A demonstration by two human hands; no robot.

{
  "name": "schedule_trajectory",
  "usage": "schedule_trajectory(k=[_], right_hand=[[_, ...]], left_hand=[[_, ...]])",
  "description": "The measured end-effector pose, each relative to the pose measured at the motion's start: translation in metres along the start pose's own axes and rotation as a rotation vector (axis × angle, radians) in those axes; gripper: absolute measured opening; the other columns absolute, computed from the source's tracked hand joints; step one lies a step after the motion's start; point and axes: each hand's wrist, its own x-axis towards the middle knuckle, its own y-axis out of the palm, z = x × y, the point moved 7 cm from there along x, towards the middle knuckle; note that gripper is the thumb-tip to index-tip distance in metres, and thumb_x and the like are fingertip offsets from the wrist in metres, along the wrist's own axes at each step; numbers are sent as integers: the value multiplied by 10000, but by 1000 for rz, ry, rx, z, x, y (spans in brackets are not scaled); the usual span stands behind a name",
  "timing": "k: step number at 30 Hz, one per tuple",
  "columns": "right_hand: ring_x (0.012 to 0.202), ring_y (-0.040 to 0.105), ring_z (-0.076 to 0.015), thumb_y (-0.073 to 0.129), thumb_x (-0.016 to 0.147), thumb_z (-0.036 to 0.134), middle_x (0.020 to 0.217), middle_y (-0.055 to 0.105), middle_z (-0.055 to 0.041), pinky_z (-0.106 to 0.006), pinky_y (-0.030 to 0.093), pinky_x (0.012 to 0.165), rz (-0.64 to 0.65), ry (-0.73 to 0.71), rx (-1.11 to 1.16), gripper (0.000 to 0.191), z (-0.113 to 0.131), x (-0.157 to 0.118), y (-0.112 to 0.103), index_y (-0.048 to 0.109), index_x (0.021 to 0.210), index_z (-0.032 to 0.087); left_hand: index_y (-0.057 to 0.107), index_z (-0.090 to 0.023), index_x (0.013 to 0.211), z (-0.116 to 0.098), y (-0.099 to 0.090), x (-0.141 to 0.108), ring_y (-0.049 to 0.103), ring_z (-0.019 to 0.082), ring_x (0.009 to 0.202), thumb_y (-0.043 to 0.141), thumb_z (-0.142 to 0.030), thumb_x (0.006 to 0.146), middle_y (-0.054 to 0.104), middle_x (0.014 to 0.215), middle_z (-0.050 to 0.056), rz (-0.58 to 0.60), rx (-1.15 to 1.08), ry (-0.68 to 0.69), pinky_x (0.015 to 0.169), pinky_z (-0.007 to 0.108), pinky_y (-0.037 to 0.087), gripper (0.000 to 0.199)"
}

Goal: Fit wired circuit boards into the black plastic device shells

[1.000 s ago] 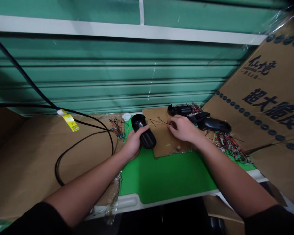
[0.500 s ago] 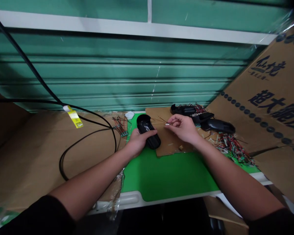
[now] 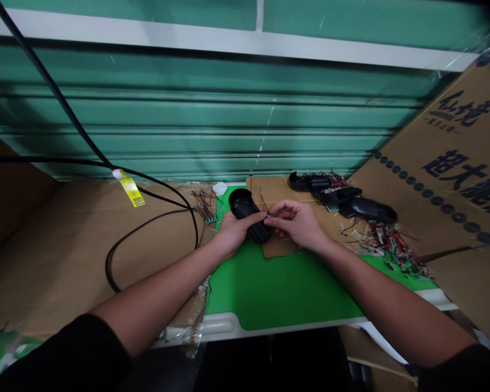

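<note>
With my left hand (image 3: 232, 237) wrapped round a black shell (image 3: 244, 207), thumb across its near half, my right hand (image 3: 300, 224) has thumb and forefinger pinched on a thin wire lead (image 3: 263, 200) at the shell's right edge. Hands are together at the tips (can't tell if the left thumb also bears on the lead; too small). Shell sits tilted, rounded end up and left, hollow side facing me, over the left edge of a cardboard sheet (image 3: 269, 188) on the green tabletop (image 3: 286, 294).

Far right: more black shells (image 3: 369, 209) bunched together, with a tangled heap of wired parts (image 3: 396, 249) just nearer me. Left of the shell: a cluster of wired boards (image 3: 206, 209) near a small white piece (image 3: 219, 188). Black cable (image 3: 61, 98) loops across further left, yellow tag (image 3: 131, 190) on it. Printed carton (image 3: 445, 198) stands along the right side.
</note>
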Motion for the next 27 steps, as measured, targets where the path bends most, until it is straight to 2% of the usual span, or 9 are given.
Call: schedule_trajectory(k=[10,15,19,23,27], right_hand=[[545,614,-134,968,749,564,671,701,13,-252,488,491,46,-1,-3,470,10,-4,3,756,967,206],[575,619,-131,927,825,513,755,743,5,-255,503,529,116,-34,-34,452,9,-4,4,797,1151,228],[581,615,-129,904,854,503,767,742,9,-257,501,536,152,-50,-37,454,6,-3,5,801,1209,239],[558,603,-130,936,817,492,706,703,28,-249,480,514,133,-48,-63,463,5,-3,4,776,1165,232],[500,595,-139,979,768,506,611,645,54,-250,459,466,58,-75,-61,480,8,-2,-1,706,1047,227]], left_hand=[[825,-194,858,-4,-2,-2,717,198,845,1042,-319,592,786,899,32,-9,-13,47,847,333,595,366],[822,-189,860,-5,-1,-3,716,199,827,1049,-292,562,797,914,42,-11,-44,29,839,339,604,389],[804,-182,859,-6,0,-3,720,204,828,1047,-292,560,793,918,46,-16,-54,26,829,343,610,400],[787,-179,891,-7,1,-3,726,204,850,1049,-306,570,784,920,41,-11,-47,30,836,339,606,433],[775,-174,906,-6,0,-2,717,187,841,1047,-294,574,765,901,25,-20,-58,19,829,325,595,445]])
